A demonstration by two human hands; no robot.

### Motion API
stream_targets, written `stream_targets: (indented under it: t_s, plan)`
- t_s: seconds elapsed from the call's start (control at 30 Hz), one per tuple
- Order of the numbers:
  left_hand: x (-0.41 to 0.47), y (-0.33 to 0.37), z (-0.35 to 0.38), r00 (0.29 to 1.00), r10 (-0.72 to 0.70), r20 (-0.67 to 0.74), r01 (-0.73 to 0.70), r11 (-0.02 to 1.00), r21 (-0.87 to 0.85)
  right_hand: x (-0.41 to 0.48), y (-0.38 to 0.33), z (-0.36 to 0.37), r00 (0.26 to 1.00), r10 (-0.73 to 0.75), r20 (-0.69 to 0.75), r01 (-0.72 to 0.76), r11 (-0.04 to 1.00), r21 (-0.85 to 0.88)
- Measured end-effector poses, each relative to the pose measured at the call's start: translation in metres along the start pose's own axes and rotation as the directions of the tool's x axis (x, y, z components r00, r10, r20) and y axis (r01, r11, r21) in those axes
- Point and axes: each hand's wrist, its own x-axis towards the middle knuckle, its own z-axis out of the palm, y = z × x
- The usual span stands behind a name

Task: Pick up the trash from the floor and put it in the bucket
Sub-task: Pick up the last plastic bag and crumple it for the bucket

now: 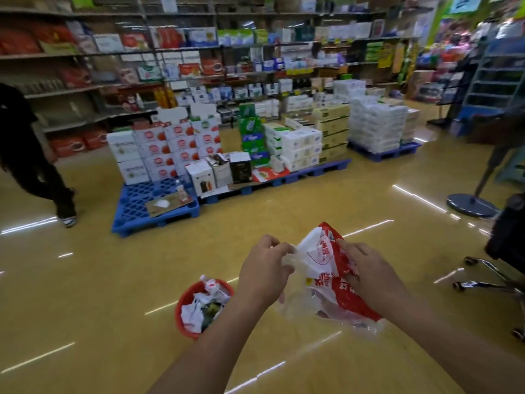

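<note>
A crumpled red-and-white plastic bag [326,268] hangs in the air between my two hands, above the yellow floor. My left hand [264,268] pinches its white left edge. My right hand [366,268] grips its red right side. A clear plastic part of the bag droops below my hands. The red bucket [181,317] stands on the floor below and left of my left hand, holding white crumpled bags and other trash. My left forearm hides the bucket's right side.
Blue pallets [133,211] stacked with boxed goods stand ahead. A person in black [31,166] walks at the left. Shelves line the back wall. At the right are a round stand base [468,206] and chrome chair legs with castors [488,282].
</note>
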Motion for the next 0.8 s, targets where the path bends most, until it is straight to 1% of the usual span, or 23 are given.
stream_targets:
  t_s: [0.1,0.2,0.3,0.37,0.5,0.8]
  plan:
    - [0.001,-0.02,-0.015,0.999,-0.041,-0.031,0.041,0.999,-0.001,0.024,-0.016,0.017,0.998,-0.059,0.032,0.058,0.998,0.012]
    - [0.004,-0.04,-0.025,0.989,-0.1,-0.105,0.105,0.993,0.045,0.05,-0.029,0.034,0.991,-0.116,0.069,0.115,0.993,0.016]
    - [0.009,-0.062,-0.028,0.979,-0.147,-0.141,0.153,0.988,0.032,0.076,-0.038,0.052,0.98,-0.169,0.107,0.165,0.985,0.047]
    - [0.015,-0.076,-0.029,0.971,-0.17,-0.168,0.184,0.981,0.069,0.095,-0.041,0.066,0.97,-0.205,0.133,0.197,0.978,0.071]
    - [0.037,-0.097,-0.033,0.948,-0.227,-0.221,0.255,0.961,0.104,0.14,-0.047,0.091,0.94,-0.291,0.178,0.274,0.955,0.117]
    - [0.093,-0.125,-0.034,0.87,-0.354,-0.342,0.409,0.907,0.101,0.245,-0.053,0.124,0.861,-0.455,0.228,0.431,0.89,0.149]
